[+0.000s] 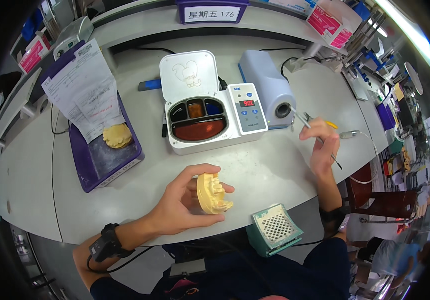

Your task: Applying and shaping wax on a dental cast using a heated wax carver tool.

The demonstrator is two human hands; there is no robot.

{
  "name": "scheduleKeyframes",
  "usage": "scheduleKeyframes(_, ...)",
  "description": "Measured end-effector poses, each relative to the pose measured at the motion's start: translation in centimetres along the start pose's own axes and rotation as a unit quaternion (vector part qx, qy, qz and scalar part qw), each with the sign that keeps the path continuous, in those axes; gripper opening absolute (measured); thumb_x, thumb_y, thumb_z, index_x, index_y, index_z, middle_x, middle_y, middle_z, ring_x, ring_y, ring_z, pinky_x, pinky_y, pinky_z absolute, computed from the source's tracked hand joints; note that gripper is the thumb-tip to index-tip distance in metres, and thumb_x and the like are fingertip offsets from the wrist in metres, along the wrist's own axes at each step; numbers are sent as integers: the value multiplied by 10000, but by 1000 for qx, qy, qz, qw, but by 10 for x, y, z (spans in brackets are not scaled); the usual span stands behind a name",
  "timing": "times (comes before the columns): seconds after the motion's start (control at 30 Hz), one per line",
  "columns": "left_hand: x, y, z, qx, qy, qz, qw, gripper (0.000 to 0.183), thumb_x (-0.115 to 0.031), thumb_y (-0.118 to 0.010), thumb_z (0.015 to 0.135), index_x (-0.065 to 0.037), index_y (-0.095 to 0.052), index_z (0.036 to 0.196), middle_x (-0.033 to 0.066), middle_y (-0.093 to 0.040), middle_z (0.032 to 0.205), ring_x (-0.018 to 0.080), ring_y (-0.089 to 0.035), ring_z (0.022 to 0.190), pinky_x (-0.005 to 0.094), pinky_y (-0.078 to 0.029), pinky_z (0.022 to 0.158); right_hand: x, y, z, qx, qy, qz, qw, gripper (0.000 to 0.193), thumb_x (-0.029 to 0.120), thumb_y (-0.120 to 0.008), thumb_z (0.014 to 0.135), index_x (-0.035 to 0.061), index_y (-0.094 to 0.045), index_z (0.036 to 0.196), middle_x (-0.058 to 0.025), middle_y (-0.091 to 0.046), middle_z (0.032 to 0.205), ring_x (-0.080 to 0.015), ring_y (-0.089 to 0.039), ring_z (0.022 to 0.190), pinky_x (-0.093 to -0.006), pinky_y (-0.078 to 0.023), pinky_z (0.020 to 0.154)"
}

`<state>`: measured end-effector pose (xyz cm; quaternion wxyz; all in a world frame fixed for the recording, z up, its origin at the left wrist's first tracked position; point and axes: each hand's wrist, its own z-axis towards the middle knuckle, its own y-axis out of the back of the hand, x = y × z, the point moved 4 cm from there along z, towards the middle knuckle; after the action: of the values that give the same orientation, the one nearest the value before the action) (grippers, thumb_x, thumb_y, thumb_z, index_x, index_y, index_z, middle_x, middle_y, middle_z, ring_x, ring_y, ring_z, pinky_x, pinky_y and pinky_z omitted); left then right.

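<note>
My left hand (171,209) grips a yellow plaster dental model (206,194) near the front edge of the table, its teeth turned to the right. The fingers and thumb wrap round the model's base. In my right hand (323,150) is a thin metal wax carving tool (300,117), pinched between the fingers. One end points into or at the round dark opening (283,110) of a blue-grey heater box (265,75); I cannot tell if it is inside. The tool's dark other end sticks out below the hand.
A white wax heating pot (200,145) with its lid up holds red, amber and dark wax. At left, a purple tray (95,179) carries papers (84,92) and another plaster piece (117,136). A green box with a perforated top (276,227) sits at the front edge. Behind my right hand lies a yellow-tipped tool (331,124).
</note>
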<state>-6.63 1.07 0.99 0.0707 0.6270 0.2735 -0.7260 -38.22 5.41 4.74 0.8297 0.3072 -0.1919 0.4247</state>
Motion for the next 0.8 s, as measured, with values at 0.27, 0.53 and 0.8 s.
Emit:
scheduleKeyframes(0.27,-20,7,-3,-64,-105,305,945,827,56,-819,717,-67,-404,1421,175,-428,1417,227,-470,1295,327,-529,985,-18,4,-9,14,-110,-68,991,372,178,-454,1011,-22,-667,781,-97,-655,726,-170,-566,656,-283,-446,669)
scheduleKeyframes(0.53,-12,12,-3,-5,-97,256,962,768,55,-825,700,-51,-476,1375,182,-389,1445,244,-508,1262,326,-563,953,-21,-2,-11,-5,-257,-35,966,145,43,-649,904,-31,-712,1011,-101,-722,906,-143,-638,835,-258,-484,783)
scheduleKeyframes(0.8,-19,18,-3,-97,-94,275,952,736,44,-837,680,-29,-502,1332,192,-446,1413,234,-514,1266,320,-567,938,-11,0,-2,-40,-144,-171,974,162,-10,-684,857,-29,-722,1013,-116,-722,958,-161,-660,895,-273,-497,829)
